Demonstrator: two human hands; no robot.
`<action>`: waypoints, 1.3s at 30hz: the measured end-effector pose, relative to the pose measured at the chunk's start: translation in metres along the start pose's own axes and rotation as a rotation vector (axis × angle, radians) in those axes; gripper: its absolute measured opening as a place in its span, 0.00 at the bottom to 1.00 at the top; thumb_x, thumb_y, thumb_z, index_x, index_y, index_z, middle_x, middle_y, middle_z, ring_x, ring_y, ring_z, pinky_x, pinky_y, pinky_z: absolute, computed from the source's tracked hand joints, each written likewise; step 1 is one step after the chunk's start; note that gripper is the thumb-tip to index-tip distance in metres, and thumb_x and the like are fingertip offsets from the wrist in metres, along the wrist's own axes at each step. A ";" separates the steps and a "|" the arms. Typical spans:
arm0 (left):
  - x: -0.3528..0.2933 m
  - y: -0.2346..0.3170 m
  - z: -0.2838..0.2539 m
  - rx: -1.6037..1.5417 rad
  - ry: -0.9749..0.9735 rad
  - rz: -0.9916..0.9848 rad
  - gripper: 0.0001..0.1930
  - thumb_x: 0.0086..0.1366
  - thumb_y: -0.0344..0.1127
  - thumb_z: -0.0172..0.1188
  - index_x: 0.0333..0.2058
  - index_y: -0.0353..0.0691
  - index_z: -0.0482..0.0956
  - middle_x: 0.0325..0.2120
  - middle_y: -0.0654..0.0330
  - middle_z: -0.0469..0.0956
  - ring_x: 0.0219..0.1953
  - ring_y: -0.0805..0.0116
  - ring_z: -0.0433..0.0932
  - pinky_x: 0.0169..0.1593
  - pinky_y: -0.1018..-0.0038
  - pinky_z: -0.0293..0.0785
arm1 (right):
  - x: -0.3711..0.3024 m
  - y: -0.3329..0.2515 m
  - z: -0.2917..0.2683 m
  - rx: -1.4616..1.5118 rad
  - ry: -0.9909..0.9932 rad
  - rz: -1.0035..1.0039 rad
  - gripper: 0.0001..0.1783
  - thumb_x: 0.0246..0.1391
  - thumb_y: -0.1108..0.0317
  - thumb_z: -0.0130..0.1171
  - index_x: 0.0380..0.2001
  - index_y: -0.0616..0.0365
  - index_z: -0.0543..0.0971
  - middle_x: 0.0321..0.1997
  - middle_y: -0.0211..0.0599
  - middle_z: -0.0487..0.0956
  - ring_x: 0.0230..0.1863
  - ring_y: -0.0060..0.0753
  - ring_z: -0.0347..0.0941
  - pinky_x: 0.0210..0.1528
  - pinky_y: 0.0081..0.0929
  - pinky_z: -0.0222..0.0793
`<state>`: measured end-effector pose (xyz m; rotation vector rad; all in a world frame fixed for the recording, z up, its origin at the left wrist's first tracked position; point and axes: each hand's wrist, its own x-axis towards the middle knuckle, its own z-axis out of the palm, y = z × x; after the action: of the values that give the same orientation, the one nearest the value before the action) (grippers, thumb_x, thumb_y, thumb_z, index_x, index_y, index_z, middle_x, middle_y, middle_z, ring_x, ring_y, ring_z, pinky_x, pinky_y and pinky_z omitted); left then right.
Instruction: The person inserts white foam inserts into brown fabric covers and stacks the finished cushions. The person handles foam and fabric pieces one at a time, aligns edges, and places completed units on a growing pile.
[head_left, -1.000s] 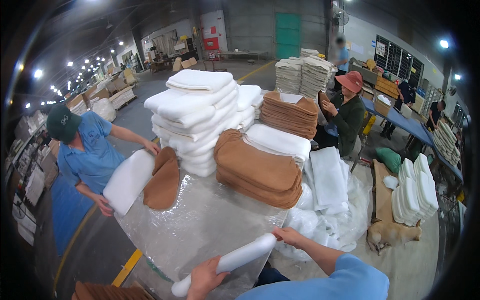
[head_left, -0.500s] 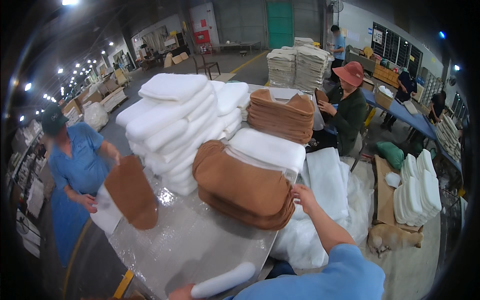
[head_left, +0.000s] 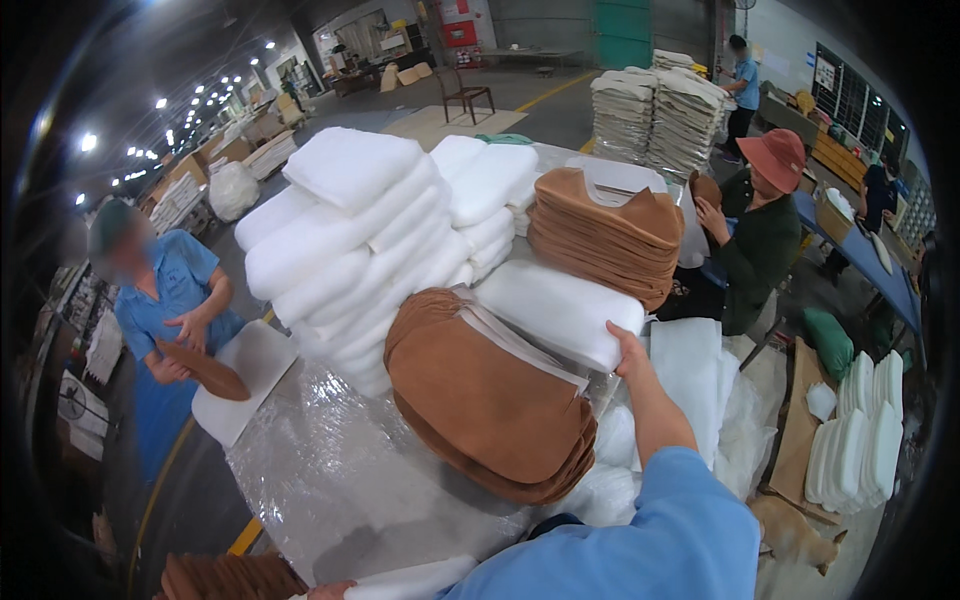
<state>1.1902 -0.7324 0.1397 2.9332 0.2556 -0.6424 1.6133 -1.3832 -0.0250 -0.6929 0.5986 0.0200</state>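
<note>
My right hand (head_left: pixel 627 350) has its fingers closed over the right end of a thick white padding piece (head_left: pixel 548 312), which lies behind a stack of brown fabric covers (head_left: pixel 490 395). A pale sheet shows along that stack's back edge. At the lower edge of the picture my left hand (head_left: pixel 332 590) is only partly seen, closed on the end of another white padding piece (head_left: pixel 415 578). Left of the brown stack rises a tall pile of white padding pieces (head_left: pixel 340 235). A second stack of brown covers (head_left: pixel 605 235) stands farther back.
Clear plastic film covers the table (head_left: pixel 350 470). To the left, a co-worker (head_left: pixel 175 300) holds a brown piece over a white sheet (head_left: pixel 245 380). Another person in a red hat (head_left: pixel 755 230) works at the right. A dog (head_left: pixel 795 530) is on the floor beside white pads (head_left: pixel 855 435).
My right hand has gone from the brown stack's corner to the white padding behind it. My left hand sits lower in view. The left co-worker's brown piece has swung up and away from the table.
</note>
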 end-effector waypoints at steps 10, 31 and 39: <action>0.004 -0.033 0.012 0.019 -0.027 -0.018 0.31 0.50 0.56 0.77 0.51 0.49 0.86 0.42 0.51 0.87 0.47 0.46 0.85 0.52 0.56 0.79 | -0.117 -0.030 0.037 -0.039 -0.066 -0.426 0.29 0.50 0.76 0.65 0.57 0.73 0.77 0.52 0.49 0.83 0.51 0.47 0.82 0.57 0.42 0.80; 0.012 -0.052 0.034 -0.155 0.140 0.062 0.24 0.52 0.52 0.74 0.45 0.46 0.88 0.39 0.46 0.87 0.44 0.43 0.85 0.47 0.53 0.80 | -0.270 0.039 0.345 0.261 -0.704 -0.455 0.33 0.62 0.63 0.64 0.66 0.66 0.70 0.63 0.48 0.78 0.63 0.46 0.76 0.69 0.45 0.73; 0.024 -0.026 0.033 -0.124 0.194 0.177 0.23 0.52 0.49 0.75 0.44 0.44 0.87 0.38 0.45 0.87 0.44 0.42 0.86 0.48 0.51 0.80 | -0.211 0.092 0.522 0.401 -0.670 -0.286 0.36 0.55 0.61 0.77 0.59 0.74 0.77 0.57 0.43 0.81 0.55 0.40 0.76 0.64 0.38 0.70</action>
<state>1.1934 -0.7089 0.0975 2.8557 0.0506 -0.3068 1.6849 -0.9583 0.3490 -0.3390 -0.1450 -0.1277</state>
